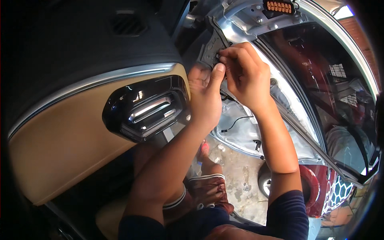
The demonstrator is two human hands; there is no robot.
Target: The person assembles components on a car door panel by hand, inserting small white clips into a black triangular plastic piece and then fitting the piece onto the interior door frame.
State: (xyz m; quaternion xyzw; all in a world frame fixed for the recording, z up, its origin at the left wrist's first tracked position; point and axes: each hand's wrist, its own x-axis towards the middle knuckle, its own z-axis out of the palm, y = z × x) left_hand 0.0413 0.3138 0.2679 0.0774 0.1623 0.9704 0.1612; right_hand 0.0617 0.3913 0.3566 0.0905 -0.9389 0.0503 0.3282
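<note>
A dark grey plastic trim piece [215,45], roughly triangular with small fittings on its face, is upright at the top centre, beside the car door's front edge. My left hand [206,98] grips its lower end, thumb in front and fingers partly hidden behind. My right hand [252,76] is closed in a pinch against the right side of the piece, near the left thumb tip. Whatever lies between the right fingertips is too small and covered to make out.
At left is a tan and black dashboard [68,140] with a glossy black vent panel [148,106]. The opened door [240,126] on the right shows bare metal, a loose black cable [238,122] and dark window glass [320,80]. Below are stained concrete [244,182] and a red car part [320,186].
</note>
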